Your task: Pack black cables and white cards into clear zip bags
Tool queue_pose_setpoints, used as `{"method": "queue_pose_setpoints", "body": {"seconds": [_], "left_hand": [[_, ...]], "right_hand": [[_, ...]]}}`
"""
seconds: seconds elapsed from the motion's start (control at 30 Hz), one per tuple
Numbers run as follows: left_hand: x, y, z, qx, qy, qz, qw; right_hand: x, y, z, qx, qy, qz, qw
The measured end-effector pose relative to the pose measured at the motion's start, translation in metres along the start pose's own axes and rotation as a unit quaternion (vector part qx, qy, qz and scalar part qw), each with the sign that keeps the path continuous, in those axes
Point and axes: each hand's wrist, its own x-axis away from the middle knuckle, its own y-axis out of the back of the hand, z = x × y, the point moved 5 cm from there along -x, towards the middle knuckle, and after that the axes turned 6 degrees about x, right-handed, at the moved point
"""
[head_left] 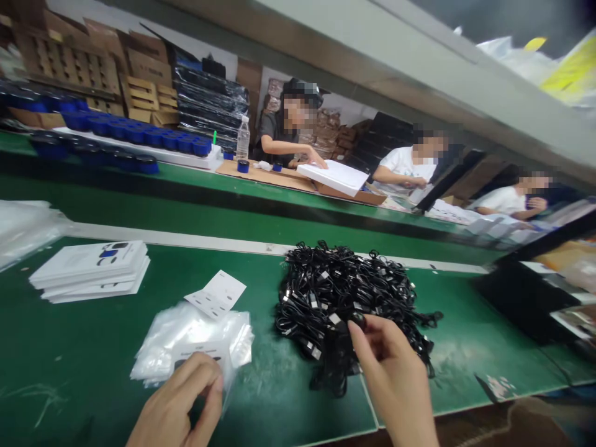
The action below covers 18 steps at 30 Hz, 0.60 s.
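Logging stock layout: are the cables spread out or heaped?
Heaped: cables lie in one tangled black pile; right hand pinches one at its near edge, left hand pinches a bag.

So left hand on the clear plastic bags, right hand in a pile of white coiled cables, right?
No: head view shows the coiled cables are black, not white. Left hand on clear plastic bags, right hand in the pile: correct.

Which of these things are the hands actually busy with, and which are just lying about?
In use: left hand, pinching one of the clear bags; right hand, pinching one of the black cables.
Lying about: white card by the bags; stack of white packs; water bottle; blue caps on the far bench.
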Motion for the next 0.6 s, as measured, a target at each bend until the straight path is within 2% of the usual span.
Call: {"method": "queue_pose_setpoints", "body": {"seconds": [0.07, 0.1, 0.17, 0.2, 0.23, 0.3, 0.4, 0.47, 0.6], "left_hand": [[-0.002, 0.002, -0.002, 0.002, 0.007, 0.008, 1.000], [-0.002, 0.003, -0.003, 0.002, 0.014, 0.011, 1.000], [-0.001, 0.003, -0.003, 0.003, 0.022, 0.020, 1.000], [0.001, 0.003, -0.003, 0.003, 0.026, 0.018, 0.999], [0.002, 0.004, -0.002, 0.000, 0.030, 0.011, 0.999], [0.006, 0.006, 0.001, -0.014, 0.039, -0.002, 0.999], [0.010, 0.008, 0.004, -0.041, 0.047, -0.013, 0.998], [0.011, 0.008, 0.001, -0.058, 0.030, -0.027, 0.997], [0.012, 0.006, -0.010, -0.084, -0.015, -0.056, 0.995]], "right_hand": [[0.013, -0.006, 0.010, -0.148, -0.076, 0.022, 0.986], [0.023, -0.016, 0.018, -0.221, -0.113, 0.058, 0.967], [0.046, -0.045, 0.037, -0.353, -0.151, 0.158, 0.910], [0.056, -0.059, 0.045, -0.399, -0.161, 0.192, 0.882], [0.064, -0.070, 0.051, -0.419, -0.162, 0.205, 0.870], [0.073, -0.084, 0.054, -0.403, -0.143, 0.192, 0.883], [0.077, -0.089, 0.047, -0.358, -0.111, 0.155, 0.914], [0.081, -0.091, 0.043, -0.378, -0.124, 0.153, 0.905], [0.090, -0.099, 0.041, -0.449, -0.181, 0.143, 0.864]]}}
